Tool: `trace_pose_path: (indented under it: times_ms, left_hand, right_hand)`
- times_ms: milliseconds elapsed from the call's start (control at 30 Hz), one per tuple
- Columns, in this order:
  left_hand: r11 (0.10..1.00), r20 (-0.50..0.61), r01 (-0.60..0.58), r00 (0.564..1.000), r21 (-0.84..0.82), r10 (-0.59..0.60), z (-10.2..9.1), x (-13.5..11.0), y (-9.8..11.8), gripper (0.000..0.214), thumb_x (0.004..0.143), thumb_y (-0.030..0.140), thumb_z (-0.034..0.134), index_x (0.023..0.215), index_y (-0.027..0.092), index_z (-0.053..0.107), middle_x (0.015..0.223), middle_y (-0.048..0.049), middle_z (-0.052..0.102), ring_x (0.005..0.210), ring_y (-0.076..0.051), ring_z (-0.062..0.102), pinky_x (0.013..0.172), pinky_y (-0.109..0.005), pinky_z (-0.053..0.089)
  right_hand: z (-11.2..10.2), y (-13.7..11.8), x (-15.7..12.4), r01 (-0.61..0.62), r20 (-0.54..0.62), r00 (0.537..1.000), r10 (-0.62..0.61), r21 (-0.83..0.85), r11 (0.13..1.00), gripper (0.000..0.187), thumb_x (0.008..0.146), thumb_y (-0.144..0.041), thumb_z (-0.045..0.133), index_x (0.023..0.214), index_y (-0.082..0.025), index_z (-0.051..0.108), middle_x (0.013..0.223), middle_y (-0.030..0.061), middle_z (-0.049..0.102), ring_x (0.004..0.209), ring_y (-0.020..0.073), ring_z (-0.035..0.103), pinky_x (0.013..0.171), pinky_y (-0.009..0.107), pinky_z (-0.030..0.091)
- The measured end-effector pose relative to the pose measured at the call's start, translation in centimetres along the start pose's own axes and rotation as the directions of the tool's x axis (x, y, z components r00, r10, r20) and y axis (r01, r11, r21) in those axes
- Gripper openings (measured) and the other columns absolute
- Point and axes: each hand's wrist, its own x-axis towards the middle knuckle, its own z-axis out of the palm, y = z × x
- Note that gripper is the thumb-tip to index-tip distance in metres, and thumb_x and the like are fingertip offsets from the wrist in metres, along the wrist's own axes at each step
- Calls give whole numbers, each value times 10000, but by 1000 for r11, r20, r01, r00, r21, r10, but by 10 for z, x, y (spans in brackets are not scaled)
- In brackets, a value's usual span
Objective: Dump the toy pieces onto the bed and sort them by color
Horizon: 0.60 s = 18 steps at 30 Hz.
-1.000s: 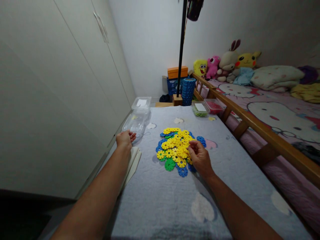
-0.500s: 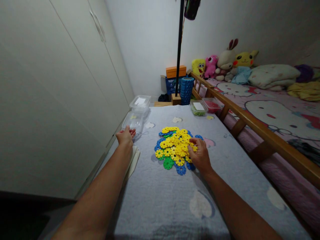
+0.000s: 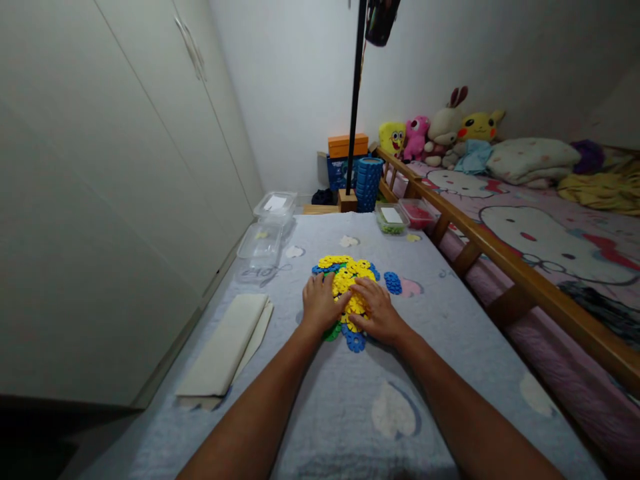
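Observation:
A pile of flower-shaped plastic discs [image 3: 346, 272], mostly yellow with some blue and green, lies on a grey-blue quilt [image 3: 350, 400]. My left hand [image 3: 319, 304] lies flat on the near left part of the pile, fingers stretched forward. Beside it, my right hand [image 3: 376, 311] covers the near right part, fingers spread over yellow discs. The two hands almost touch at the middle. A small clump of blue discs [image 3: 393, 283] sits just right of the pile.
A folded cream cloth [image 3: 225, 341] lies at the left. Clear plastic boxes [image 3: 260, 243] stand at the far left; a green-filled tub [image 3: 391, 220] and a red-filled tub [image 3: 417, 213] at the far right. A wooden bed rail [image 3: 500, 250] runs along the right, a wardrobe [image 3: 125, 167] along the left.
My left hand has come from near the clear box at the left onto the pile. My right hand has slid slightly left and flattened onto the discs.

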Motion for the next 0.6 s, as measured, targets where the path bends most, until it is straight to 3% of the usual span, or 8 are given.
trace_pose_path:
  times_ms: [67, 167, 267, 333, 467, 600]
  left_hand:
    - [998, -31, -33, 999, 51, 35, 4, -2, 0, 518, 898, 477, 621, 1332, 199, 574, 1388, -171, 588, 1337, -346, 497, 1132, -541, 374]
    - [995, -37, -76, 996, 68, 78, 4, -3, -5, 503, 920, 452, 593, 1333, 165, 569, 1375, -176, 600, 1311, -334, 526, 1123, -513, 400]
    - [994, -24, -91, 995, 52, 92, 0, 0, -11, 459, 916, 401, 597, 1306, 158, 576, 1326, -169, 629, 1249, -317, 578, 1086, -482, 448]
    - [995, -30, -95, 995, 33, 96, -2, 3, -15, 418, 916, 370, 595, 1282, 169, 582, 1278, -154, 651, 1203, -304, 610, 1054, -462, 480]
    - [994, -87, -104, 991, -8, 103, -1, 9, -20, 337, 915, 324, 581, 1224, 189, 601, 1190, -129, 679, 1119, -283, 649, 999, -438, 520]
    - [994, -140, -105, 985, -29, 100, -1, 13, -22, 287, 915, 291, 557, 1182, 203, 616, 1155, -117, 686, 1094, -281, 655, 988, -441, 530]
  right_hand:
    - [-11, 5, 8, 25, 10, 1000, -25, 78, 997, 584, 798, -414, 724, 1341, -230, 610, 1475, 156, 557, 1405, 328, 468, 1163, 569, 342]
    - [-34, 15, 27, 1, -70, 998, 11, 175, 985, 513, 805, -399, 711, 1283, -226, 639, 1410, 136, 605, 1343, 290, 532, 1147, 518, 392]
    - [-55, 28, 56, -99, -147, 979, 143, 271, 958, 446, 773, -380, 719, 1190, -227, 672, 1298, 116, 661, 1197, 273, 614, 1022, 474, 502]
    - [-64, 39, 76, -196, -184, 943, 278, 370, 908, 400, 751, -373, 713, 1119, -219, 680, 1221, 103, 684, 1061, 249, 653, 893, 427, 555]
    - [-69, 71, 111, -378, -213, 790, 575, 570, 730, 291, 686, -288, 688, 957, -192, 651, 1007, 56, 676, 830, 175, 630, 673, 304, 548]
    - [-67, 100, 134, -513, -124, 601, 789, 698, 500, 297, 598, -185, 670, 887, -212, 607, 884, -2, 589, 749, 129, 559, 556, 204, 481]
